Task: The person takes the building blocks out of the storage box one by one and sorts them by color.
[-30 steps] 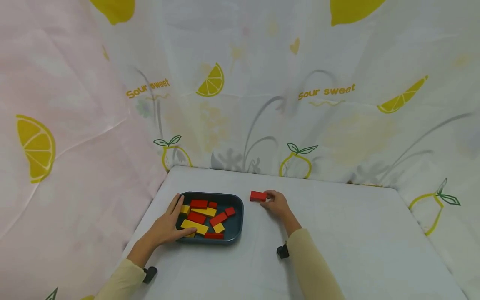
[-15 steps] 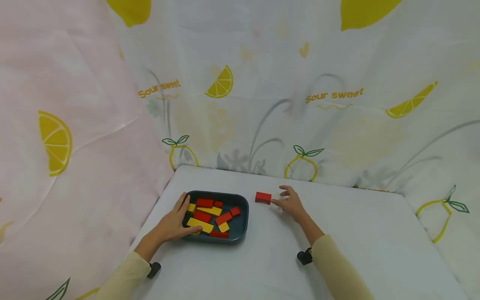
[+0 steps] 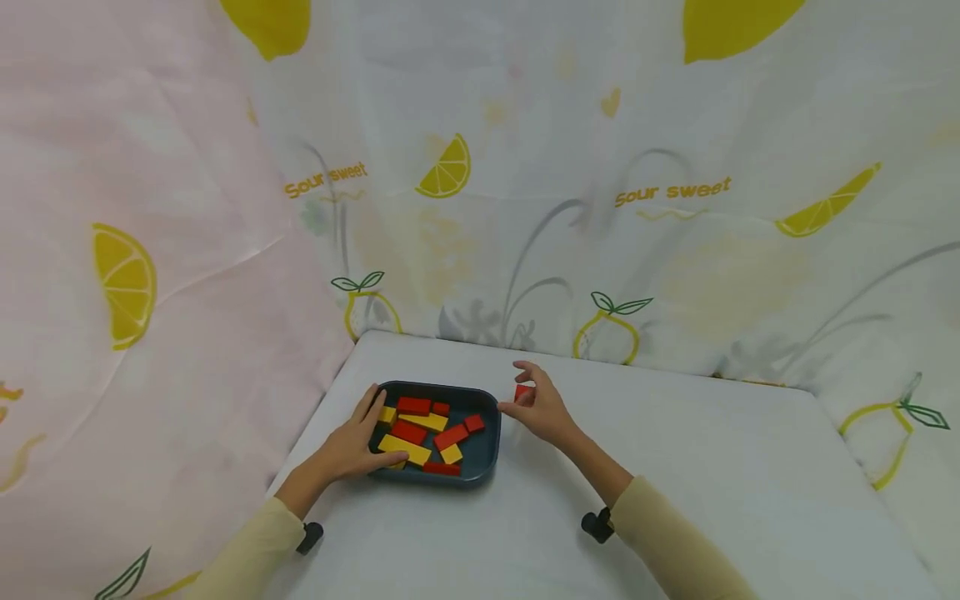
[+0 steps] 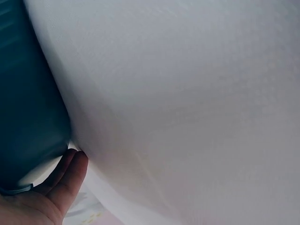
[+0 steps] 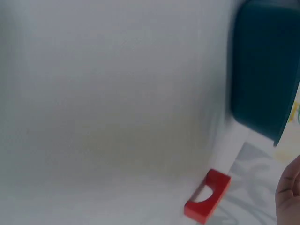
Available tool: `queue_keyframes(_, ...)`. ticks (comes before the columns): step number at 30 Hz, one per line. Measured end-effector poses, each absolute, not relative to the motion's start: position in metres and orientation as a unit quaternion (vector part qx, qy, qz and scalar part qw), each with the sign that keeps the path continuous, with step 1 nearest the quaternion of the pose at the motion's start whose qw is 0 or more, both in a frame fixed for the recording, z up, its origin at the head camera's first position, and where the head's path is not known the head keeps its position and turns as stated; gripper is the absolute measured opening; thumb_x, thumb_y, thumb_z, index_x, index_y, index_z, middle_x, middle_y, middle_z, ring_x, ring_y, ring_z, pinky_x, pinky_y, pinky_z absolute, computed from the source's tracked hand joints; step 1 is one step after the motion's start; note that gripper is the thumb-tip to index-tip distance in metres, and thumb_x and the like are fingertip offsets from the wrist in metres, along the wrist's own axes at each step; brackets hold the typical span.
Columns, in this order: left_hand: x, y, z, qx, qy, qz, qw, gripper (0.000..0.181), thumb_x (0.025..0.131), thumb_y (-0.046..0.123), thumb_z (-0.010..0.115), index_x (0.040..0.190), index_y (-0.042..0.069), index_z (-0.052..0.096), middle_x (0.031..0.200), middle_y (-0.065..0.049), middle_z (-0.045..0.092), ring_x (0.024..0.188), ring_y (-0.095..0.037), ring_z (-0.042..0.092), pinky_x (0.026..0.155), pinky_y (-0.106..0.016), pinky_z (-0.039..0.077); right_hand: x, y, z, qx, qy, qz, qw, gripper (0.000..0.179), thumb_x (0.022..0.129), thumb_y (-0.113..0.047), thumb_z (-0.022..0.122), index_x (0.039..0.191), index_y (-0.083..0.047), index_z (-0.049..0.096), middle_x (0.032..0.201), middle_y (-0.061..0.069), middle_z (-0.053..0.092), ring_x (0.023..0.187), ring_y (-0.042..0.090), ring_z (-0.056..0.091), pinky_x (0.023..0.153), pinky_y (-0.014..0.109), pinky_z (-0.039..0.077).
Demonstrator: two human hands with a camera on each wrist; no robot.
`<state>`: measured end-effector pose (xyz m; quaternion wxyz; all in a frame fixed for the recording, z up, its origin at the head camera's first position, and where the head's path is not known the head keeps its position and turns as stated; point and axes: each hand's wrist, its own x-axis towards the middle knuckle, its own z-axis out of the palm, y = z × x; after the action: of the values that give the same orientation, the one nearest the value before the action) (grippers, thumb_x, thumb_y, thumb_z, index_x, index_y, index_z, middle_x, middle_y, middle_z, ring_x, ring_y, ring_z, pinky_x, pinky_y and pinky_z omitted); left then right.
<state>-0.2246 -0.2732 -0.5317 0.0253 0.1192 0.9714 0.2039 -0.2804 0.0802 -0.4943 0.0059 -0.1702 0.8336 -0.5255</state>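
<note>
A dark blue tray (image 3: pixel 480 467) holds several red and yellow blocks. My left hand (image 3: pixel 348 446) rests on its left end, with the fingers extended along the side and the thumb reaching over the near rim; in the left wrist view, the fingers (image 4: pixel 70 180) lie against the tray's outer wall. To the tray's right, a red arch block (image 5: pixel 208 196) with a half-round cutout sits on the white table. My right hand (image 3: pixel 546 410) is in front of it in the head view, partly hiding it, fingers loosely spread and thumb near the tray's right rim. It holds nothing.
The white table (image 3: pixel 720 483) reaches back to a curtain (image 3: pixel 525 242) printed with lemons. More of the same cloth hangs on the left. A dark wrist camera (image 3: pixel 597 525) is strapped at the right forearm.
The right hand let go of the red arch block, drew back right, then moved left in front of it toward the tray. The left hand stays on the tray. The head view shifted slightly.
</note>
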Motion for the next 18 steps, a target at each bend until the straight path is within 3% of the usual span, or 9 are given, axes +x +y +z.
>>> queue_keyframes(7,-0.227,-0.274,-0.527,0.116,0.971,0.207,0.028,0.118,0.078,0.069,0.068,0.159,0.006,0.01,0.166,-0.016,0.002,0.119,-0.044,0.057,0.093,-0.06,0.05,-0.271,0.042,-0.493,-0.223,0.812,-0.538,0.029,0.067,0.084,-0.016,0.08,0.142,-0.015,0.046,0.122,0.011,0.057,0.077,0.012,0.061,0.067,0.021,0.053)
queue_keyframes(13,-0.226,-0.275,-0.53,0.122,0.969,0.215,0.02,0.117,0.078,0.067,0.069,0.158,0.003,0.013,0.165,-0.019,0.005,0.121,-0.045,0.055,0.092,-0.061,0.05,-0.266,0.011,-0.505,-0.253,0.788,-0.56,0.04,0.057,0.086,-0.015,0.078,0.137,-0.008,0.052,0.123,0.019,0.059,0.078,0.016,0.062,0.066,0.018,0.053)
queue_keyframes(18,-0.223,-0.271,-0.533,0.117,0.965,0.235,0.017,0.117,0.078,0.068,0.069,0.159,0.006,0.012,0.166,-0.017,0.006,0.125,-0.045,0.053,0.094,-0.061,0.049,-0.262,-0.013,-0.513,-0.27,0.786,-0.555,0.036,0.049,0.087,-0.018,0.077,0.131,-0.006,0.057,0.122,0.017,0.06,0.08,0.014,0.06,0.066,0.018,0.052)
